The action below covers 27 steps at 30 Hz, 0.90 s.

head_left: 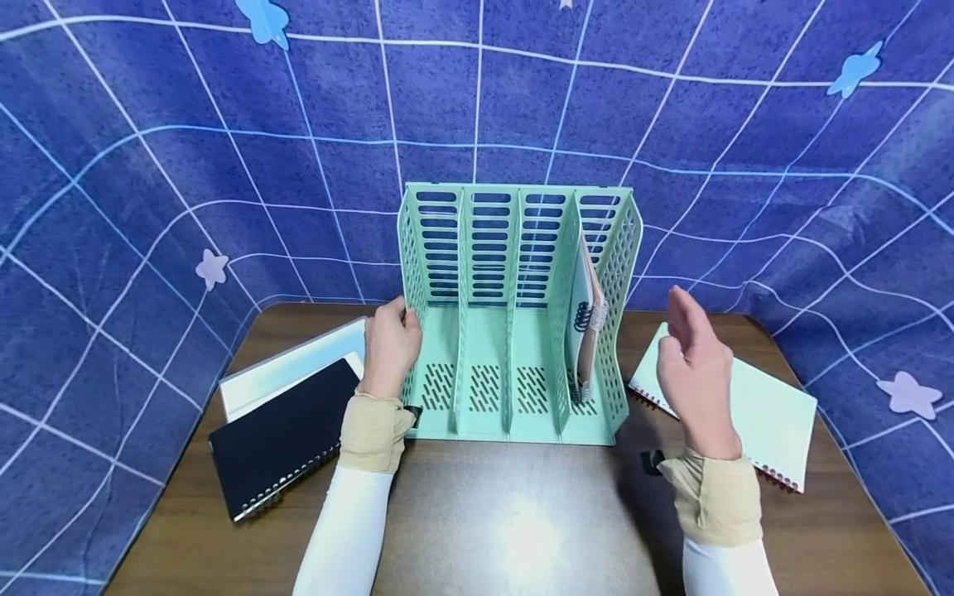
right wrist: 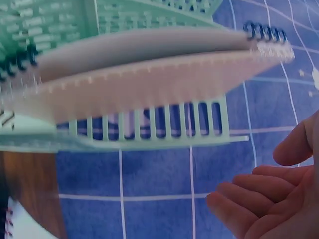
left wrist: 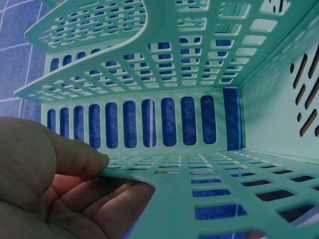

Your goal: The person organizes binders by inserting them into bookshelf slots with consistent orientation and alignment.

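A mint-green file organizer with upright dividers stands near the back of the table. My left hand pinches the edge of its leftmost side wall; in the left wrist view the thumb lies on the inner side and the fingers curl outside. Two spiral notebooks stand leaning in the rightmost compartment, one with a dark coil and one with a pale coil. To the right of the organizer my right hand hovers with nothing in it, fingers extended. Under it lie pale green notebooks with reddish coils, partly hidden by the hand.
On the left of the table lies a black spiral notebook, partly over a white and light-blue notebook. A blue cloth with white grid lines hangs behind and at both sides.
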Motion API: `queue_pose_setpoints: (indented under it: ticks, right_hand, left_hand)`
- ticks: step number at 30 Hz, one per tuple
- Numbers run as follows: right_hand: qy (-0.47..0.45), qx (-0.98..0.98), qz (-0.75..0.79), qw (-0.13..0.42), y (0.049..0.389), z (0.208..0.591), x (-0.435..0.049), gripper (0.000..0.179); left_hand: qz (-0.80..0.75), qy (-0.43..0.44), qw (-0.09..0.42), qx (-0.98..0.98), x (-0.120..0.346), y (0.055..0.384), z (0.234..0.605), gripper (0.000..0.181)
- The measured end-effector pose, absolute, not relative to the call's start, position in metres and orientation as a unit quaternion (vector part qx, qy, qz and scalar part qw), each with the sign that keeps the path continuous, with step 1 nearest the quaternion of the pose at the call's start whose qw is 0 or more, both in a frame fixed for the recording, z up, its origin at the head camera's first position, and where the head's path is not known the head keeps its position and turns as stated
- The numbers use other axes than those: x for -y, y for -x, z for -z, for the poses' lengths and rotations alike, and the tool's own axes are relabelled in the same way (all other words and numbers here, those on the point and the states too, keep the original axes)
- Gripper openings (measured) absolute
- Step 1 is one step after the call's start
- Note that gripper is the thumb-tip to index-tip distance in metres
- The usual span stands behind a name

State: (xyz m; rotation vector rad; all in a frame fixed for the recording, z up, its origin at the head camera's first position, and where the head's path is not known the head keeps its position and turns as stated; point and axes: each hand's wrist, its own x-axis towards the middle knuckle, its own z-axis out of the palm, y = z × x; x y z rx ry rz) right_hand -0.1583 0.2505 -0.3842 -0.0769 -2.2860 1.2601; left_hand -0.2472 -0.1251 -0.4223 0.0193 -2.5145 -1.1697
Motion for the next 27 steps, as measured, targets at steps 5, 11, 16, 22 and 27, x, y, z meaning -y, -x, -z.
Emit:
queue_pose_setpoints:
  ticks: [5, 11, 16, 22, 27]
  right_hand:
    - [0.096, 0.866, -0.432, 0.232, 0.153, 0.387, -0.272, 0.058]
    - [0.114, 0.901, -0.376, 0.182, 0.156, 0.395, -0.293, 0.061]
    - [0.093, 0.936, -0.308, 0.141, 0.162, 0.407, -0.3, 0.067]
    - [0.041, 0.962, -0.27, 0.02, 0.174, 0.422, -0.303, 0.085]
    - [0.034, 0.966, -0.253, -0.037, 0.179, 0.435, -0.306, 0.101]
  left_hand:
    - [0.415, 0.0, 0.18, 0.892, 0.123, 0.247, 0.422, 0.025]
    - [0.414, -0.002, 0.18, 0.892, 0.123, 0.247, 0.421, 0.026]
    - [0.417, -0.007, 0.176, 0.892, 0.125, 0.246, 0.422, 0.025]
    - [0.42, -0.002, 0.178, 0.89, 0.127, 0.246, 0.423, 0.025]
    - [0.419, 0.002, 0.181, 0.889, 0.126, 0.246, 0.422, 0.027]
